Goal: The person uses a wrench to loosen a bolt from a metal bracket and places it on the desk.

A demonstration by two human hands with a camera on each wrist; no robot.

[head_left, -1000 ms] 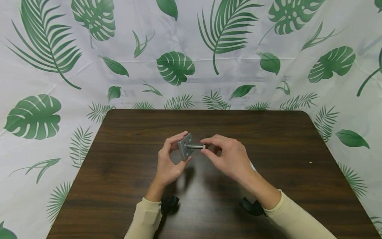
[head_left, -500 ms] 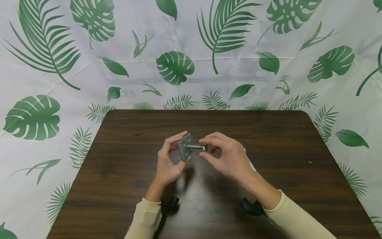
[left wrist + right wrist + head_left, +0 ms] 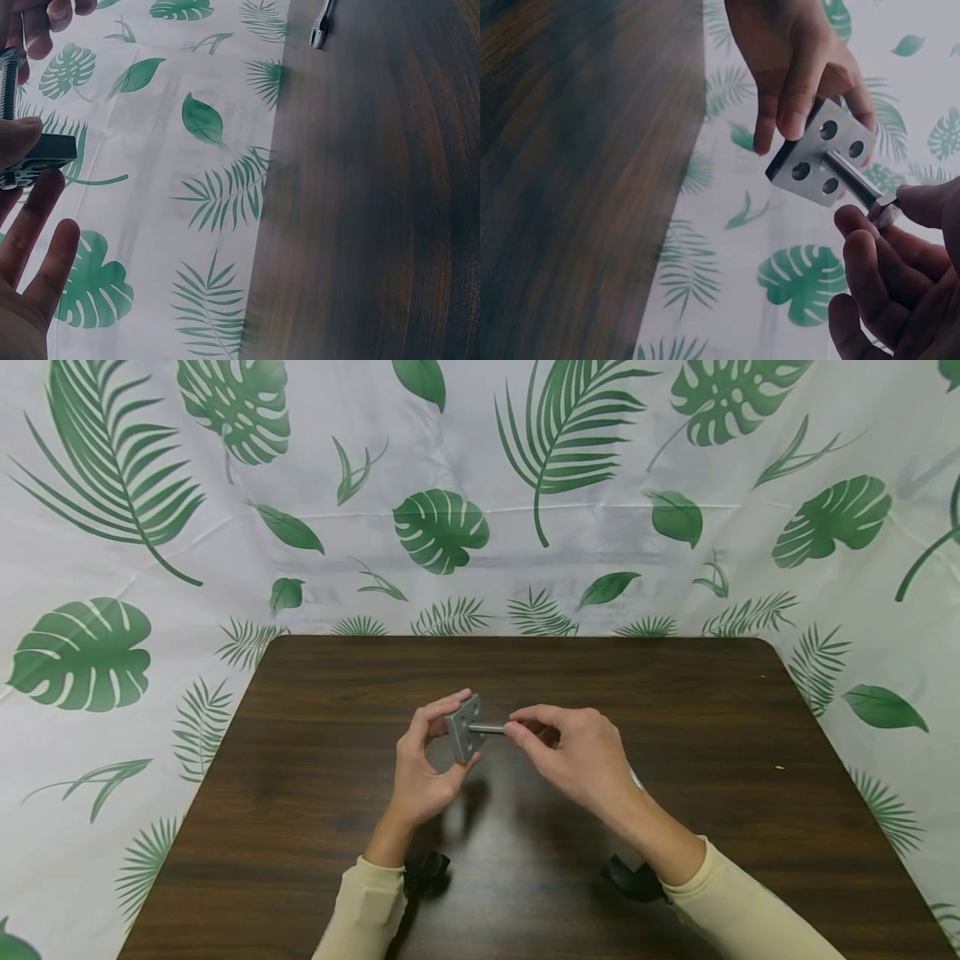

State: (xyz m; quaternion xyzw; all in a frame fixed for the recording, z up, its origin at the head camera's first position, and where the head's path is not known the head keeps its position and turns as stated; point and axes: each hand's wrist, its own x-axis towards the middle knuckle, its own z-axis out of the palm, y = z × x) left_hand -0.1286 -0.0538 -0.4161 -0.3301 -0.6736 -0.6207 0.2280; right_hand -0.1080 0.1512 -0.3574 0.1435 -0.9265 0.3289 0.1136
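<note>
Between the thumb and fingers of my left hand [image 3: 426,777] is a square grey metal plate [image 3: 461,739], held on edge above the table. Several round holes surround the plate's middle in the right wrist view. A hex bolt [image 3: 487,728] stands in the middle hole, its shank pointing toward my right hand [image 3: 581,756]. My right thumb and fingertips pinch the bolt's head [image 3: 886,211], which they cover in the head view. The left wrist view shows threads on the bolt [image 3: 9,86] and the plate's dark edge [image 3: 54,150].
The dark wood-grain table [image 3: 337,693] lies beneath both hands. A leaf-patterned white cloth [image 3: 480,560] hangs behind it. The end of a metal tool, like a wrench [image 3: 320,34], shows on the table in the left wrist view. Black straps [image 3: 633,878] hang by the wrists.
Half a second ago my right fingers were spread apart around the bolt head, leaving it in sight; now they pinch it again. My left hand and the plate have stayed put.
</note>
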